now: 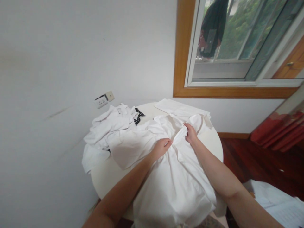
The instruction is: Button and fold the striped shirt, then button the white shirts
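A white shirt (175, 177) lies spread over a round white table (106, 177) and hangs toward me. My left hand (161, 147) is closed, pinching a fold of the shirt near its middle. Just to the right, my right hand (190, 133) grips a bunched ridge of the same cloth. The two hands are close together, a few fingers' width apart.
A heap of white garments (106, 131) with a black patterned piece (138, 116) sits at the table's far left. A folded white cloth (180, 109) lies at the back. Wall socket (104, 99), wood-framed window (228, 91), dark red floor (256, 164) to the right.
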`<state>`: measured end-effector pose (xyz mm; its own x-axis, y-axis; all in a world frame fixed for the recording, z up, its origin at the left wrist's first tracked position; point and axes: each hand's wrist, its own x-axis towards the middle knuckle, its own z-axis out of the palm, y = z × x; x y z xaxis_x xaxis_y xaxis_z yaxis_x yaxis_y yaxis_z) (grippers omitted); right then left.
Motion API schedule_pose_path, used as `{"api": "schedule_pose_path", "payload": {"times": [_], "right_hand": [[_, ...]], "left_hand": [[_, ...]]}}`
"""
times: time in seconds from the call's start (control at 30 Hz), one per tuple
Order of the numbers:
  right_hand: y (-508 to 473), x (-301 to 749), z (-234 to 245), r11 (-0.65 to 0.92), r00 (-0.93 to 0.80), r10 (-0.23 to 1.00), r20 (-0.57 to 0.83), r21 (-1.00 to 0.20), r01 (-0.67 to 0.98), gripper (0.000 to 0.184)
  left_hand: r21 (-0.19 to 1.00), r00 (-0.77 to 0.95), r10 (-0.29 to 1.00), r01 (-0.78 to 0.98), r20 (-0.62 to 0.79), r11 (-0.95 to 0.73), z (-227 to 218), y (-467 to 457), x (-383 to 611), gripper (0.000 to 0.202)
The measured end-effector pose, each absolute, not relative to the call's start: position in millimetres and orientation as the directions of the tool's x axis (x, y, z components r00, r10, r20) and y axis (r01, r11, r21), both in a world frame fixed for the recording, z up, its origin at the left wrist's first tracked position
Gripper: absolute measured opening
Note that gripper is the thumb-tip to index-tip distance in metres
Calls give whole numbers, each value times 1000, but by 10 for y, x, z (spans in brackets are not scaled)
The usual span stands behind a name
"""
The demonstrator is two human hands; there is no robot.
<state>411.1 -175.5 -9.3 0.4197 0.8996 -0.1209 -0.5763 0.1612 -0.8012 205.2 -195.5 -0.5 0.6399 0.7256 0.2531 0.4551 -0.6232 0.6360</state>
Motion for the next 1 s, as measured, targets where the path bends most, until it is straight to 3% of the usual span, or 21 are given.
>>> {"api": "schedule_pose_path", "payload": {"times": [0.17,0.43,1.0], "right_hand": [[-1758,4107,-86,159,402,909,-105,-806,-570,16],[-1746,4109,-114,156,402,911,-89,-829,-537,16],[-1748,4115,-150,154,370,927,-64,-834,-529,14]], "left_hand": [[623,642,711,439,287,-648,-43,-1973,2065,27],[397,701,640,516,313,-759,-22,-2021,2040,27],[361,736,627,528,257,-768,-77,-2047,2047,23]]}}
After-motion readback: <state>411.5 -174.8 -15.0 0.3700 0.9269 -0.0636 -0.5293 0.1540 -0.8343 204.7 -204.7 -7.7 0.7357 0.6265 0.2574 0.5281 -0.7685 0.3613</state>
